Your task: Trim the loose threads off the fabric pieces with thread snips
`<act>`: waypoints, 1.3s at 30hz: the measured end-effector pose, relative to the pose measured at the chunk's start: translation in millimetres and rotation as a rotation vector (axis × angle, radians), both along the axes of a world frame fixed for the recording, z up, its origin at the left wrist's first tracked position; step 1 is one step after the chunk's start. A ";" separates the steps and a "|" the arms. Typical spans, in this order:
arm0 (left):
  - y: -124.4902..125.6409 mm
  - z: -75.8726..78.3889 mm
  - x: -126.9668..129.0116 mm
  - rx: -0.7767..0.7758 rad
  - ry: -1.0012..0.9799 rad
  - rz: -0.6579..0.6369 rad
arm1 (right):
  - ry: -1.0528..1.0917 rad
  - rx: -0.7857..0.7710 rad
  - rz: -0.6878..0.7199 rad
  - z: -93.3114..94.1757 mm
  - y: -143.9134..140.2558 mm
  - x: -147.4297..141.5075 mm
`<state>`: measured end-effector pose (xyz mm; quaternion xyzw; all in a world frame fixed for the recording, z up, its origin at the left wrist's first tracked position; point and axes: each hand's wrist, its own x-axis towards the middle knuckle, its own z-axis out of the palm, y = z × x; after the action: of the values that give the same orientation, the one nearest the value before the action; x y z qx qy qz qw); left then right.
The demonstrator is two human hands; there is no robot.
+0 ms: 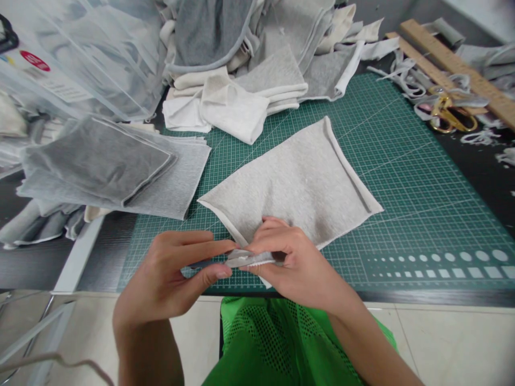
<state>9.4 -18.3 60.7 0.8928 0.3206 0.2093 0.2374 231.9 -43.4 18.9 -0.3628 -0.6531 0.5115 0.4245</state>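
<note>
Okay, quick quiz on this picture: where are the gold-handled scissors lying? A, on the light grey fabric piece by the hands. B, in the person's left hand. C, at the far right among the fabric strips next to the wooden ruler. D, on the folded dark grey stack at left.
C: the gold scissors lie among fabric strips beside the wooden ruler, away from both hands.

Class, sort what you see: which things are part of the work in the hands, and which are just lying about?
In hand:
left hand
right hand
grey cloth
strip, pinched by both hands at the cloth's near corner
cutting mat

Lying about:
scissors
ruler
folded stack
fabric pile
plastic bags
</note>
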 end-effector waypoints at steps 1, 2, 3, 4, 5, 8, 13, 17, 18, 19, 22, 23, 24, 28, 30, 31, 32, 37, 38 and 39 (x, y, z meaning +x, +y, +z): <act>-0.1 0.7 -0.3 -0.004 0.004 0.004 | 0.002 0.000 -0.002 -0.2 -0.1 -0.1; -0.2 1.4 -0.6 -0.008 0.009 0.009 | 0.003 -0.001 -0.003 -0.4 -0.3 -0.3; -0.1 1.9 -0.7 -0.011 0.013 0.012 | 0.003 -0.002 -0.005 -0.7 -0.4 -0.5; 0.0 2.3 -0.7 -0.011 0.013 0.012 | 0.005 -0.001 -0.006 -1.0 -0.4 -0.7; 0.1 2.5 -0.8 -0.012 0.012 0.011 | 0.008 -0.001 -0.009 -1.2 -0.4 -0.8; 0.5 2.3 -1.4 -0.018 0.005 0.005 | 0.009 -0.001 -0.010 -1.6 -0.1 -1.1; 0.4 1.3 -2.2 -0.035 -0.004 -0.004 | 0.002 0.014 -0.012 -2.0 -0.3 -1.2; 0.3 2.1 -2.0 -0.033 0.005 0.000 | 0.006 0.023 -0.020 -1.6 -0.5 -1.7; 0.4 2.6 -1.9 -0.036 0.004 0.001 | 0.006 0.021 -0.024 -1.3 -0.4 -1.9; 0.5 3.3 -1.9 -0.037 0.000 -0.002 | 0.005 0.017 -0.027 -0.9 -0.3 -2.1; 0.8 5.1 -2.0 -0.041 -0.004 -0.010 | 0.001 0.011 -0.030 -0.2 -0.2 -2.4; 0.9 5.6 -2.0 -0.040 0.000 -0.009 | -0.003 0.010 -0.032 -0.3 -0.2 -2.5; 1.0 6.0 -2.0 -0.039 0.006 -0.006 | -0.008 0.010 -0.034 -0.4 -0.2 -2.5; -0.2 6.2 -2.5 -0.027 0.019 -0.003 | -0.018 0.016 -0.030 -1.4 -0.5 -2.1; -1.7 6.1 -3.1 -0.007 0.023 -0.007 | -0.016 0.010 -0.031 -1.4 -0.8 -1.8; -2.5 6.2 -3.4 0.005 0.025 -0.009 | -0.016 0.004 -0.036 -1.2 -1.0 -1.7; -3.2 6.3 -3.6 0.012 0.031 -0.009 | -0.017 0.000 -0.042 -1.0 -1.3 -1.6; -3.5 8.0 -4.2 0.005 0.071 0.029 | -0.008 0.004 -0.058 -1.2 -2.4 -1.5; -3.4 8.6 -4.9 0.009 0.069 0.034 | -0.001 0.005 -0.062 -1.6 -2.6 -1.7; -3.4 9.3 -6.1 0.018 0.064 0.042 | 0.006 0.006 -0.068 -2.1 -2.7 -1.9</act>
<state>3.3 -21.7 70.0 0.8941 0.3450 0.1885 0.2147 230.0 -46.1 16.9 -0.3818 -0.6406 0.4961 0.4447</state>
